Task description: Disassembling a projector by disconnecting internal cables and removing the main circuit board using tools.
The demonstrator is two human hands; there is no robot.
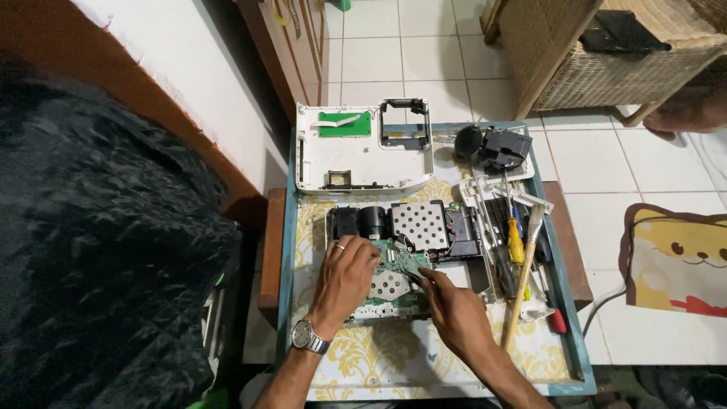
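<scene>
Left hand (344, 280) lies flat, fingers spread, on a circuit board (394, 276) inside an opened device (409, 227); right hand (453, 310) pinches the board's edge.

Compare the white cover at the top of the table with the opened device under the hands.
The white cover lies untouched at the table's far end; the opened device sits nearer, with the left hand and right hand on its green circuit board. The white cover is a mostly bare shell with one small green board; the opened device is dark and packed with parts. Both lie flat on the patterned table.
</scene>
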